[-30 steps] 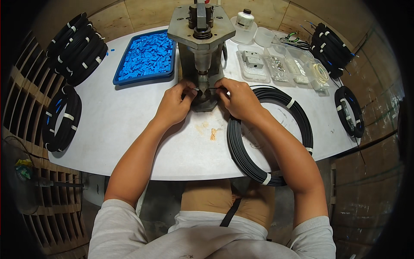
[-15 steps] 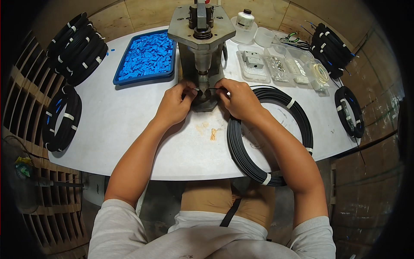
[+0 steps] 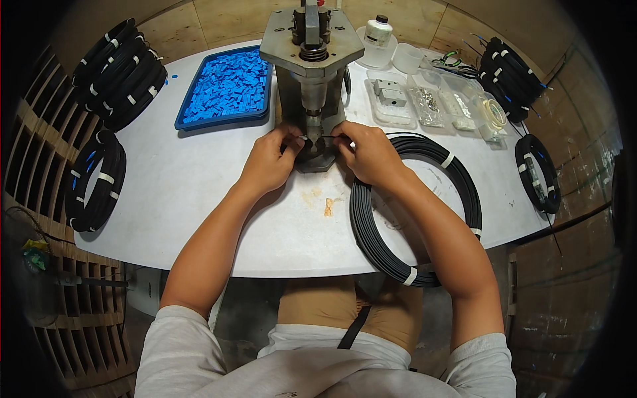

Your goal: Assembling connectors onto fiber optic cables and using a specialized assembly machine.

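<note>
At the foot of a metal bench press (image 3: 312, 86), my two hands face each other across its lower tooling. My left hand (image 3: 269, 157) is pinched at the left side of the tooling, and a small pale tip shows by its fingers, too small to name. From the other side, my right hand (image 3: 369, 154) pinches a thin black cable (image 3: 326, 136) that runs into the tooling. Under my right forearm lies a large coil of black cable (image 3: 472, 192), bound with white tape. What sits inside the tooling is hidden.
A dark blue tray (image 3: 178, 125) of small blue pieces stands left of the press. Stacked black coils (image 3: 119, 76) and a standing coil (image 3: 96, 182) line the left edge. At right are plastic boxes of small parts (image 3: 428, 106), a white bottle (image 3: 378, 30) and more coils (image 3: 507, 76).
</note>
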Motion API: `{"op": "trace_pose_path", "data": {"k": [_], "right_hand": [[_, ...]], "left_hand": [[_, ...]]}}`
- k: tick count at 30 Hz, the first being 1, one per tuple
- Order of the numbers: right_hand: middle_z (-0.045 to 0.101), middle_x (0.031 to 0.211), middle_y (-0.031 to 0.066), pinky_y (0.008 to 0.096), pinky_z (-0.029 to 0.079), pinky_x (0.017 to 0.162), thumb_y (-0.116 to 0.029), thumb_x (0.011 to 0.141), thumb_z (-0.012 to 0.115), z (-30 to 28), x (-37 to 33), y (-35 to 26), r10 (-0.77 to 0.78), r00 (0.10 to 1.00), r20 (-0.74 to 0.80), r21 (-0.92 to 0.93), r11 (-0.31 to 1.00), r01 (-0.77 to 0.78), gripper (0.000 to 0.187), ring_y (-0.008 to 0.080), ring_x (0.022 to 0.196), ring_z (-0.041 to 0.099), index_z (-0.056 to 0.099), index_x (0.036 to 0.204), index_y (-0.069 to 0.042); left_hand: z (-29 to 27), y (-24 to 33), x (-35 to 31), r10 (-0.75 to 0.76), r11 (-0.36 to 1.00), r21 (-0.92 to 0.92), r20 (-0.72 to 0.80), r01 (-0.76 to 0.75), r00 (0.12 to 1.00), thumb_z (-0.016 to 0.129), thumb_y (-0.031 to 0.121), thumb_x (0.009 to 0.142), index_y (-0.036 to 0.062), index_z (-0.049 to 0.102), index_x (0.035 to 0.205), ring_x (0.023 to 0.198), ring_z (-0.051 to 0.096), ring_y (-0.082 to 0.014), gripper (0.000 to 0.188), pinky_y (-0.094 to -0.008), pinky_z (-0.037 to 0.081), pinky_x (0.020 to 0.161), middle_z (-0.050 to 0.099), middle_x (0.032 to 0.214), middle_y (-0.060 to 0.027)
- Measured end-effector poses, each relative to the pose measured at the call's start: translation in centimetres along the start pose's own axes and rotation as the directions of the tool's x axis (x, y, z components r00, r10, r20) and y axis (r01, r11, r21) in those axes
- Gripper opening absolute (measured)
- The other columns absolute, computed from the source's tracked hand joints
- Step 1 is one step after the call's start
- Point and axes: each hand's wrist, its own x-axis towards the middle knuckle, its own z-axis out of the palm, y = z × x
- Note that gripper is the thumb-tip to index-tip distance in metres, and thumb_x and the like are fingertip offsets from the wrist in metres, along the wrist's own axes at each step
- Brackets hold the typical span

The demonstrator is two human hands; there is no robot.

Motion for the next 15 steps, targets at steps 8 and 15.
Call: {"op": "trace_pose_path", "data": {"k": [8,15], "right_hand": [[0.074,0.097,0.02,0.0417,0.058,0.076,-0.006,0.089,0.069,-0.05,0.0,-0.03,0.003,1.0,0.007,-0.003,1.0,-0.003,0.016,0.0379,0.086,0.073,0.068,0.104,-0.001],[0.073,0.097,0.0192,0.0413,0.058,0.076,-0.006,0.089,0.069,0.24,-0.08,0.24,-0.038,0.999,-0.029,-0.011,0.999,0.038,0.015,0.0372,0.085,0.072,0.069,0.104,-0.002]], "left_hand": [[-0.16,0.03,0.13,-0.027,1.0,0.009,0.024,0.027,0.999,0.063,0.012,0.096,-0.0001,0.065,0.111,0.093,0.073,-0.0301,0.02,-0.0374,0.055,0.084,0.074,0.098,-0.0192],[-0.18,-0.06,0.18,-0.043,0.999,0.01,0.039,0.043,0.998,0.062,0.012,0.096,-0.0006,0.065,0.112,0.094,0.073,-0.0312,0.02,-0.0383,0.055,0.086,0.074,0.1,-0.0204]]}}
